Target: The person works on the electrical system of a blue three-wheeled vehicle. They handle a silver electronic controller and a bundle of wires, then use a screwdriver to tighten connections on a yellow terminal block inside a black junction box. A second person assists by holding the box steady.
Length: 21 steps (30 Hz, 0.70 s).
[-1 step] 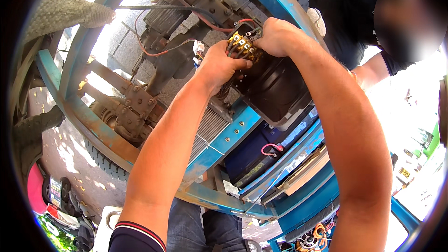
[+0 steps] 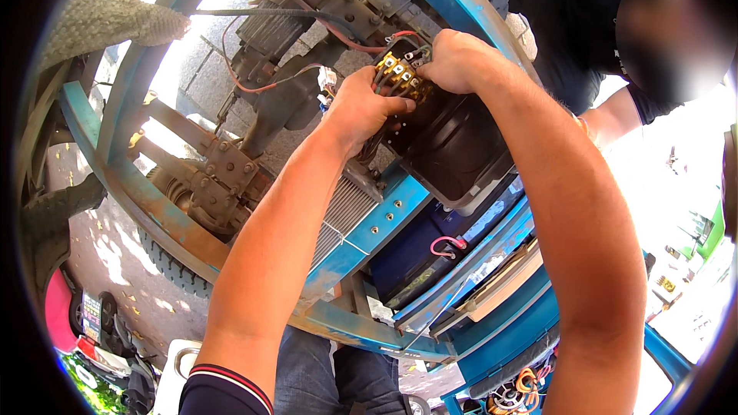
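Note:
A yellow terminal block [image 2: 397, 69] with several pale metal contacts and dark wires sits at the upper end of an open black plastic box [image 2: 453, 146]. My left hand [image 2: 361, 107] grips its near left side, the thumb lying along the lower edge and the other fingers mostly hidden. At its right side my right hand [image 2: 457, 61] is closed, fingertips pinched at the block's edge among the wires. What those fingertips hold is hidden. Left of my left hand hangs a white connector [image 2: 327, 77] on thin wires.
A blue metal vehicle frame [image 2: 338, 327] surrounds the work, with an axle and motor [image 2: 273, 38] inside it. Below the box lie a finned metal part [image 2: 346, 215] and a dark blue battery-like case [image 2: 419, 250] with a pink cable. Another person [image 2: 565, 46] is at upper right.

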Motion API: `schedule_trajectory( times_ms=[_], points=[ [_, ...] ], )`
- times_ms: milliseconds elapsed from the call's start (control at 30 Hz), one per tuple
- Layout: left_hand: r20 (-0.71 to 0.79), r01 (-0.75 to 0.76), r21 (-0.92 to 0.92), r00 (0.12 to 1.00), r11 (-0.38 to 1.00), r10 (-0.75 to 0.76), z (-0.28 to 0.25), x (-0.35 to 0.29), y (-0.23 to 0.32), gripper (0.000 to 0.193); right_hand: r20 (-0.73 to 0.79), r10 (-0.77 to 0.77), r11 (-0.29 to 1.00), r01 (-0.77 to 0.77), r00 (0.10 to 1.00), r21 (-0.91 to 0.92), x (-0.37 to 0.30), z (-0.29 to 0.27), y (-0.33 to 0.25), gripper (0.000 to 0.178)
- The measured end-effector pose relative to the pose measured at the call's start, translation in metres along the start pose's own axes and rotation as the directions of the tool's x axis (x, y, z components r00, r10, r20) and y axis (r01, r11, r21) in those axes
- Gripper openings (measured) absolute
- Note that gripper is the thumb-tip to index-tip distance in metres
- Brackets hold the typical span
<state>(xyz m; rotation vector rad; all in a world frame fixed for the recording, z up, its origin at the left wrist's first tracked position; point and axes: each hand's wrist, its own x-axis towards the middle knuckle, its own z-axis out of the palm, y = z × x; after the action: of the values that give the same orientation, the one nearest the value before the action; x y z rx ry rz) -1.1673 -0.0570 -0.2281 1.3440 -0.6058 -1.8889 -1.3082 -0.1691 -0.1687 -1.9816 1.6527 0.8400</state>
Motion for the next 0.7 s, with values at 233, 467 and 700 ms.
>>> schedule_trajectory(
  times_ms=[233, 467, 700],
  points=[
    [0.017, -0.035, -0.025, 0.999, 0.999, 0.035, 0.001, 0.000, -0.003, 0.042, 0.044, 0.054, 0.998, -0.055, 0.998, 0.019, -0.001, -0.003, -0.005, 0.037],
    [0.028, -0.059, -0.020, 0.998, 0.998, 0.060, -0.003, 0.002, -0.007, 0.043, 0.108, 0.159, 0.987, -0.162, 0.981, 0.014, -0.007, -0.013, -0.017, 0.036],
    [0.006, -0.051, 0.025, 0.999, 0.998, 0.050, 0.000, 0.000, -0.005, 0.043, 0.149, 0.188, 0.968, -0.209, 0.971, 0.139, -0.001, -0.010, -0.011, 0.030]
  ],
)
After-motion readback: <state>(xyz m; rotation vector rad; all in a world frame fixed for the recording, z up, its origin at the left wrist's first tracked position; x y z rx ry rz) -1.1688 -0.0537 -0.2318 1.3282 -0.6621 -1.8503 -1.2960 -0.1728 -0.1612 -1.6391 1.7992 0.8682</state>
